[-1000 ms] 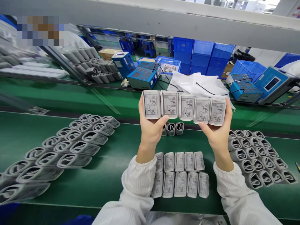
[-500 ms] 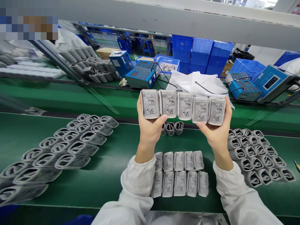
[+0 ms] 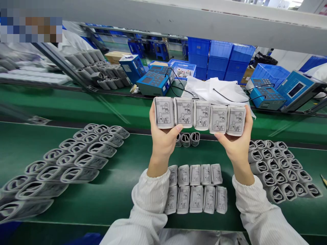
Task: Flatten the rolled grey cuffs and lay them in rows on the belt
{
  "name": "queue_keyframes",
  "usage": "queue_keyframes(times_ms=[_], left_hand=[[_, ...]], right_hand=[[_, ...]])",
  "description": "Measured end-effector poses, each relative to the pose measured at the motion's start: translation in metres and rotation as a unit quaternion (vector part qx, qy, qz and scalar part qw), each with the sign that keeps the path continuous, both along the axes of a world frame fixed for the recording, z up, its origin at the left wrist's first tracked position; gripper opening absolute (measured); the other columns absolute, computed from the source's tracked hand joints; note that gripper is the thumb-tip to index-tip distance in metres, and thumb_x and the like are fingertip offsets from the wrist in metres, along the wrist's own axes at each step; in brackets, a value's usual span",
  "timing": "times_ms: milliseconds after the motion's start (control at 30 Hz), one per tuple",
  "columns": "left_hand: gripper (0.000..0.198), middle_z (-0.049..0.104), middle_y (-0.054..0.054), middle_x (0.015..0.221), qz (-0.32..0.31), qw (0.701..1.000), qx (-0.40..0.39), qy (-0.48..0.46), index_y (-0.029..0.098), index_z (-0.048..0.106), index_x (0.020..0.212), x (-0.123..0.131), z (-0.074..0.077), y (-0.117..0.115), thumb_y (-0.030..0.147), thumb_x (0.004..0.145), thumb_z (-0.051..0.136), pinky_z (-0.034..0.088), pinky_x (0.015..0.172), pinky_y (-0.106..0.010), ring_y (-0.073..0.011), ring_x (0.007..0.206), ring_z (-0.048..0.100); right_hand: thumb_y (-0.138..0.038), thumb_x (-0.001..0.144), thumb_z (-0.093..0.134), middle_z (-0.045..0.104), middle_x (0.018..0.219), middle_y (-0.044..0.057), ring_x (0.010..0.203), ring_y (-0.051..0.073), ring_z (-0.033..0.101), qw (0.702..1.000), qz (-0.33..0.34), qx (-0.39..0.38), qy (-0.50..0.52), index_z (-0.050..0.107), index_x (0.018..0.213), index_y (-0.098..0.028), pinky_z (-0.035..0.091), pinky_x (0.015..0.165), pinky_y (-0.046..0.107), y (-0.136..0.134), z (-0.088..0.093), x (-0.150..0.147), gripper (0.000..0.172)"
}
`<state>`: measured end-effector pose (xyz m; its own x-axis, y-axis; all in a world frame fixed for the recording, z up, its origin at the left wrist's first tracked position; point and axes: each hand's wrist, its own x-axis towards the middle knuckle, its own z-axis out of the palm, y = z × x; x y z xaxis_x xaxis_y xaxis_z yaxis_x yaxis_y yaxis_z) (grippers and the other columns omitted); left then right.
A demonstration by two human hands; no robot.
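Pressed side by side, a row of rolled grey wrist blood pressure cuffs [image 3: 201, 115] is held up above the bench. My left hand [image 3: 162, 143] grips the left end of this row, thumb in front. At the right end my right hand [image 3: 236, 146] clamps it, also with the thumb at the lower front edge. Printed drawings of a hand and a body face me on each cuff. Below, between my forearms, two rows of matching cuffs [image 3: 196, 199] lie print side up on the green surface. Parts of my fingers are hidden behind the held row.
Rolled cuffs stand in rows on the left [image 3: 84, 161] and on the right [image 3: 278, 170]. A few more rolls [image 3: 185, 140] sit behind my hands. Across the ledge are blue testers [image 3: 154, 81], white sheets [image 3: 214, 90] and blue crates [image 3: 219, 61]. An overhead beam [image 3: 178, 20] crosses the top.
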<state>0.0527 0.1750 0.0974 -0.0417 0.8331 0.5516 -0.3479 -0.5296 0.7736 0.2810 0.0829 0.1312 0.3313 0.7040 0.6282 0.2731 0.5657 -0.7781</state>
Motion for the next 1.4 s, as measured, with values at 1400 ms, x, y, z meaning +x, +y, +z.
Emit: queue_keyframes(times_ms=[1400], left_hand=[[0.104, 0.052, -0.007, 0.178, 0.001, 0.998, -0.055, -0.035, 0.046, 0.051, 0.163, -0.006, 0.003, -0.004, 0.043, 0.075, 0.108, 0.063, 0.125, -0.063, -0.0439, 0.168, 0.05]], right_hand=[[-0.067, 0.099, 0.077, 0.045, 0.182, 0.01, 0.153, 0.035, 0.063, 0.981, 0.092, -0.095, 0.143, 0.02, 0.18, -0.045, 0.074, 0.105, 0.055, 0.008, -0.021, 0.001, 0.101]])
